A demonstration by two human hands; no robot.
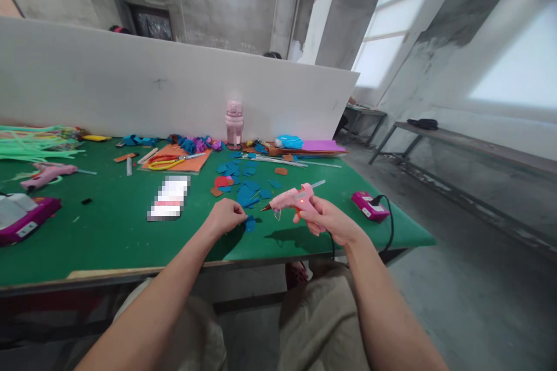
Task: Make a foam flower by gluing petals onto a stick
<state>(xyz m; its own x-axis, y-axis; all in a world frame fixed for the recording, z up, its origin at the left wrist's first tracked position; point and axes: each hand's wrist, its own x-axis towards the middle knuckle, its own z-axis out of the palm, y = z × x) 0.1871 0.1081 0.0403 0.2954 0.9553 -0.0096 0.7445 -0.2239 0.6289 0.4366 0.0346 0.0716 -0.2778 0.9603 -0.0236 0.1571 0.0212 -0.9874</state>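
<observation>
My right hand (327,219) grips a pink hot glue gun (292,199) above the green table (113,232), its nozzle pointing left and a red light glowing on its side. My left hand (226,215) is closed in a pinch on a small blue felt piece (250,223) that lies on the table just below the nozzle. More blue felt pieces (246,188) are scattered right behind both hands, with a few red and brown ones among them.
A magenta power strip (369,206) with a black cable sits at the right edge. Yellow-handled scissors (167,162) lie on orange sheet. A pink bottle (234,122) stands by the white partition (130,87). Second pink glue gun (46,175) and green sticks (30,145) at left.
</observation>
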